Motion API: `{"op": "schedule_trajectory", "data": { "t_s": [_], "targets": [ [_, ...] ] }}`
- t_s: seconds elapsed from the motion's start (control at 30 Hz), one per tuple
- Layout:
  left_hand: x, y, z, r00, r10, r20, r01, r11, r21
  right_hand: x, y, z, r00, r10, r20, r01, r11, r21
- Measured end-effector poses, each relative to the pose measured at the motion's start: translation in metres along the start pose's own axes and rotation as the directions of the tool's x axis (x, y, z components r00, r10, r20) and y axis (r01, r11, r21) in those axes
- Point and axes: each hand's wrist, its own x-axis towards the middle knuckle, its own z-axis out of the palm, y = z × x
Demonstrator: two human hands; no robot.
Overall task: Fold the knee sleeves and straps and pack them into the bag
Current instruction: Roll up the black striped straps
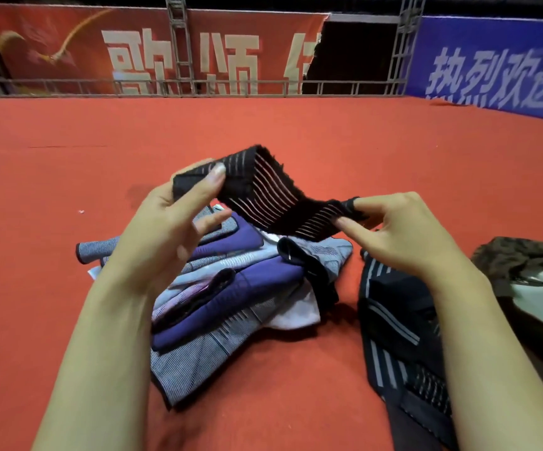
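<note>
Strap (265,190), black with pale ribs, sags pinched between left hand (179,222) and right hand (400,229).

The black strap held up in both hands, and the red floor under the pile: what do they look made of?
Black strap: looks like woven elastic webbing, matte; pale ribs show through where it is stretched and its edge is fuzzy, perhaps a hook-and-loop end. Red floor: seems a short-pile carpet or felt, matte with no shine, though the weave is too fine to tell.

Ribbed elastic cloth strap (265,193) — matt, rough red carpet (296,131).
</note>
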Motion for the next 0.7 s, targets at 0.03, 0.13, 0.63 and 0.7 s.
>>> {"op": "schedule_trajectory", "data": {
  "t_s": [0.03,0.13,0.63,0.7],
  "targets": [
    [-0.001,0.001,0.001,1.0,0.004,0.019,-0.003,1.0,-0.014,0.0,0.0,0.0,1.0,0.008,0.022,-0.008,1.0,0.007],
    [0.001,0.002,0.005,1.0,-0.005,-0.013,0.005,1.0,-0.026,-0.001,-0.007,-0.003,0.994,0.042,0.096,-0.052,0.993,0.103],
    [0.008,-0.031,-0.007,0.949,-0.176,0.262,0.243,0.938,-0.248,-0.001,-0.032,-0.011,0.987,-0.118,0.108,-0.059,0.359,0.932],
    [0.006,-0.035,-0.005,0.949,-0.161,0.272,0.214,0.96,-0.18,-0.002,-0.035,-0.011,0.989,-0.111,0.096,-0.061,0.282,0.957]
  ]
}}
